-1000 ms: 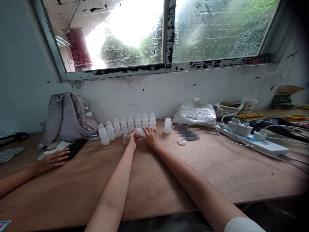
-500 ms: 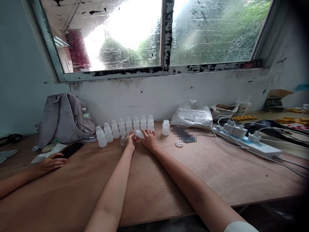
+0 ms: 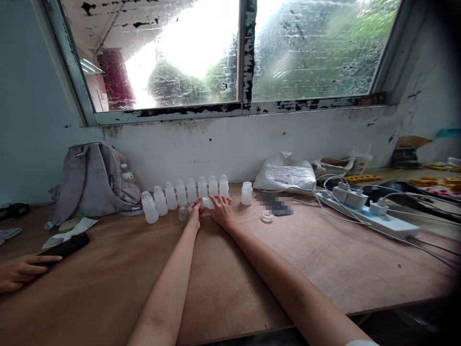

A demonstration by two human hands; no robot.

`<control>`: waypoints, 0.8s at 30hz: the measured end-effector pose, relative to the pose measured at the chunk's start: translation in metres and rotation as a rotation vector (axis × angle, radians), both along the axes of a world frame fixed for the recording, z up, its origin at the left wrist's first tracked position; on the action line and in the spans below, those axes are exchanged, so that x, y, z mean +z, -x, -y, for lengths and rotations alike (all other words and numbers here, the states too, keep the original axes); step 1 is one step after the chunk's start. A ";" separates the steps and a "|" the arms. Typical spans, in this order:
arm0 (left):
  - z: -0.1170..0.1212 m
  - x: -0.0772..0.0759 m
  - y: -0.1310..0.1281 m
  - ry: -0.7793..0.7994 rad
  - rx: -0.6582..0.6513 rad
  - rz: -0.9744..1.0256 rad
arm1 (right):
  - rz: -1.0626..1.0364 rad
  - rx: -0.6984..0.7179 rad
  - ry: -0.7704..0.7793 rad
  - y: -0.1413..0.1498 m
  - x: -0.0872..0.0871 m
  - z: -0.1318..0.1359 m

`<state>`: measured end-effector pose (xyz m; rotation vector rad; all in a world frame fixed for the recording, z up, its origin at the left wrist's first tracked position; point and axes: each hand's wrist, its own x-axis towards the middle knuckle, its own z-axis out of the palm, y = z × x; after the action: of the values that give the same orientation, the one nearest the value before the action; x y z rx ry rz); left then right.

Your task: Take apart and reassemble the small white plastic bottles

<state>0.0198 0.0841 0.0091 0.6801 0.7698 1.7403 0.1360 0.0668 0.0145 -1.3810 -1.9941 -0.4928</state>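
Observation:
Between my two hands is a frosted baby bottle, tilted on its side, its ends partly covered by fingers. My left hand is closed round its left end. The fingers of my right hand grip the other end. A clear dome cap stands on the table just left of my left hand. Behind both hands runs a row of several capped baby bottles. To the right of my right hand stands an uncapped bottle, and a white ring lies in front of it.
At the left, another person's hand holds a black phone. A grey backpack leans on the wall. On the right are a silvery plastic bag and a white power strip with plugs and trailing cables.
The bottle in my hands now shows as a smoother, more level cylinder; my hands have barely shifted. The other person's hand has drawn the phone left and toward the near edge.

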 end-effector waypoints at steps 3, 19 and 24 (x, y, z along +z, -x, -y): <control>-0.001 -0.001 0.001 -0.011 0.025 -0.022 | -0.019 0.008 0.000 0.000 -0.001 0.000; -0.004 -0.006 0.000 -0.075 0.040 -0.067 | -0.080 0.188 0.029 0.001 -0.001 -0.003; -0.002 0.001 0.004 -0.052 -0.036 -0.007 | -0.223 0.295 0.286 -0.003 0.020 -0.008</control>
<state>0.0156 0.0860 0.0099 0.7310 0.7147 1.7316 0.1386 0.0748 0.0343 -1.2117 -2.0884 0.0801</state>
